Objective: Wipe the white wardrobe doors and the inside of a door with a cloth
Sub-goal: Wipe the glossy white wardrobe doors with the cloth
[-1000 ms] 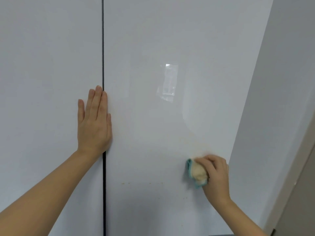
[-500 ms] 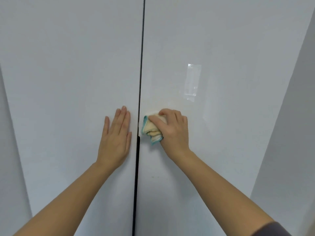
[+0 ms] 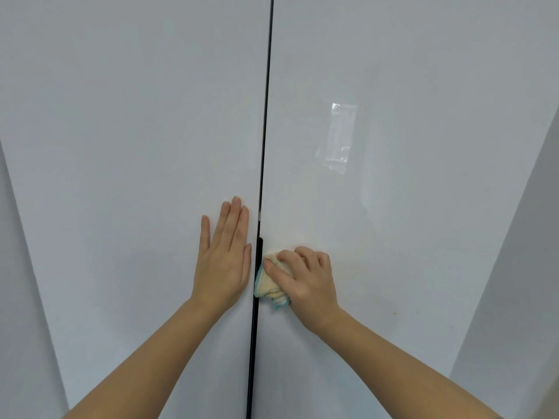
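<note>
2 white wardrobe doors are filling almost the whole view, both closed. The left door point(image 3: 136, 146) and the right door point(image 3: 423, 71) are meeting at a thin dark gap point(image 3: 266, 116) that is running from top to bottom near the middle and is showing wider from the level of the hands downward. A plain grey-white panel point(image 3: 520, 297) is standing along the right edge of the right door, and a narrower pale strip point(image 3: 18, 297) is showing past the left door's outer edge. Both bare forearms are reaching up from the bottom of the view, 1 to each door.

On the upper part of the right door a shiny, clear rectangular patch point(image 3: 338, 137) is catching the light; whether it is tape or a reflection cannot be told.

The left hand point(image 3: 222, 264) is lying flat against the left door just beside the gap, fingers straight and close together, pointing up, and it is holding nothing. The right hand point(image 3: 305, 279) is resting on the right door just across the gap, its fingers curled over a bunched cloth point(image 3: 269, 287) and pressing it to the door's surface. The cloth is cream with a blue-green edge, is sitting at the right door's inner edge, touching the dark gap, and is peeking out to the left and below the fingers.

A few faint yellowish specks point(image 3: 394, 313) are showing on the right door, to the right of the right wrist.
</note>
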Tool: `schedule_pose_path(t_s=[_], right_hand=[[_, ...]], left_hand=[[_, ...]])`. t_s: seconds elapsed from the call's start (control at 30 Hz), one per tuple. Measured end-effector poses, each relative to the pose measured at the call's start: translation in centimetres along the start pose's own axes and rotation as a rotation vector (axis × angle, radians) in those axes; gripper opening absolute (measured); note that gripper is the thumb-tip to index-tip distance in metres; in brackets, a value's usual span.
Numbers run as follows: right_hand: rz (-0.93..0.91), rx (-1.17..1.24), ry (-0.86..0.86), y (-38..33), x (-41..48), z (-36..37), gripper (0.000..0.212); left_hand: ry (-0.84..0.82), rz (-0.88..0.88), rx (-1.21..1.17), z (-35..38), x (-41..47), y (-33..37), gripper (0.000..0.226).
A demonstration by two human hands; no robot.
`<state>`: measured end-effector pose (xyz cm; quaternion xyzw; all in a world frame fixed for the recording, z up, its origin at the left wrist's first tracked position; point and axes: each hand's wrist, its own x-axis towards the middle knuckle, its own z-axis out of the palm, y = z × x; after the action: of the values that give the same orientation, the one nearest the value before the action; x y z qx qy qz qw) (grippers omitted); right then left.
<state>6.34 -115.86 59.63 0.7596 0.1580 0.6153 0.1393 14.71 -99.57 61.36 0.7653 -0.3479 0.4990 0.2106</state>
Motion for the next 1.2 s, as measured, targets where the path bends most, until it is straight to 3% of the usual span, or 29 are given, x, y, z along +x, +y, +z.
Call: schedule_pose_path(t_s=[0.1,0.27,0.33,0.5,0.57,0.73,0.9,1.0,1.2], right_hand=[[-0.060,0.007,-0.049,-0.1,-1.3,0.1,0.020],[-0.309,-0.007,-0.199,0.6,-1.9,-0.8,0.025],[-0.279,-0.019,-0.196,1.5,0.0,-1.8,0.025],[0.041,-0.029,-0.023,3.9,4.1,-3.1,0.020],[0.015,-0.022,-0.055,2.8,1.2,-2.9,0.018],[-0.301,-0.004,-0.318,3.0,-5.8,-4.0,0.020],[-0.054,-0.021,-0.138,6.7,0.2,-5.3,0.018],[0.066,-0.025,-0.073,6.9,-1.1,-5.2,0.025],[-0.168,-0.029,-0.296,7.1,-8.4,-6.4,0.026]], left_hand=[[0.009,-0.014,-0.002,0.1,0.0,0.5,0.060],[-0.039,-0.048,-0.020,-0.1,-0.4,1.1,0.059],[-0.060,-0.050,-0.029,-0.2,-0.6,1.3,0.058],[-0.053,-0.090,-0.048,0.0,-0.6,1.9,0.058],[-0.054,-0.105,-0.060,0.1,-0.6,2.1,0.059],[-0.060,-0.122,-0.030,0.1,-0.6,2.4,0.060],[-0.067,-0.177,-0.053,0.3,-0.7,3.4,0.060],[-0.074,-0.212,-0.064,0.5,-0.7,4.1,0.060],[-0.089,-0.205,-0.054,0.4,-0.8,3.9,0.058]])
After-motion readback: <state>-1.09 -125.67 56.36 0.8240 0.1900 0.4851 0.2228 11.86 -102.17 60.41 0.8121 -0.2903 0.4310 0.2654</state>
